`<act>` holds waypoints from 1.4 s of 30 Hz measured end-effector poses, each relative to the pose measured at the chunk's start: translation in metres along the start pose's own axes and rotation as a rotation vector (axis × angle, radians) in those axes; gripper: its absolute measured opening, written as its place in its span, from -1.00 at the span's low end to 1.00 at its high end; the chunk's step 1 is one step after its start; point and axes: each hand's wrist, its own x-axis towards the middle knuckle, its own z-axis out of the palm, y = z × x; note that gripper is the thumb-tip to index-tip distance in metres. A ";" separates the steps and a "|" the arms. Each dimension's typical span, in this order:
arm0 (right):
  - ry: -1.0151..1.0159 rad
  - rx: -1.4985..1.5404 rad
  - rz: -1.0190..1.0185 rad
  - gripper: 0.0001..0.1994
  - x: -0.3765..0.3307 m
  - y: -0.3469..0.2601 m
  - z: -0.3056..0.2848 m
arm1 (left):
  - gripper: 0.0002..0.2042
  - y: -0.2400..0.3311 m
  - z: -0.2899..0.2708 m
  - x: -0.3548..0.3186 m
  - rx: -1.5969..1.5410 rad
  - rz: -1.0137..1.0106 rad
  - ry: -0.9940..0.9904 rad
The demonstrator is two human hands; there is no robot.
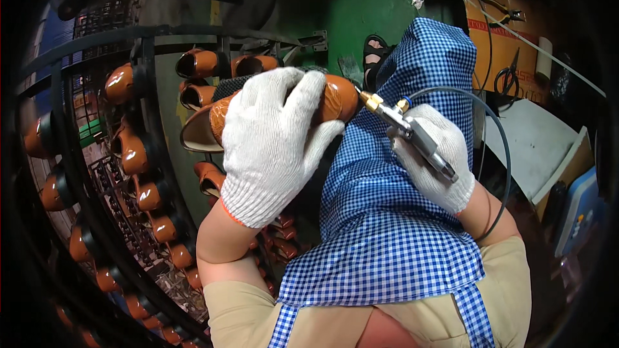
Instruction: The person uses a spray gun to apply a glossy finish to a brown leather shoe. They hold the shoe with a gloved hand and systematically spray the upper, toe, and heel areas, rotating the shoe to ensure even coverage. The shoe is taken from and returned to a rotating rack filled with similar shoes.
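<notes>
Head view, left hand [269, 132] palm-down, clasping brown shoe [338, 98], right hand [445, 145] curled round spray gun [422, 142]

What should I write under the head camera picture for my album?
Gloved left hand holding a brown shoe, gloved right hand a metal tool, beside a rack of shoes.

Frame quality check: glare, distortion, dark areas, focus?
Head view: fisheye bends the rack's top rail, rim vignetted to black; head view: bright highlights on the glossy racked shoes; head view: shadow heavy at lower right and top centre; head view: left glove, spray gun and apron checks read reasonably sharp, no obvious motion blur.
</notes>
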 end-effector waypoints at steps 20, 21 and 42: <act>0.171 0.116 -0.092 -0.79 0.060 0.008 0.075 | -0.31 -0.074 -0.005 0.070 0.210 -0.456 -0.180; 0.151 0.119 -0.084 -0.78 0.060 0.006 0.075 | -0.29 -0.075 -0.009 0.072 0.201 -0.479 -0.204; -0.026 0.086 -0.102 -0.90 -0.003 -0.028 0.079 | 0.05 -0.146 0.014 0.060 0.130 -0.762 -0.140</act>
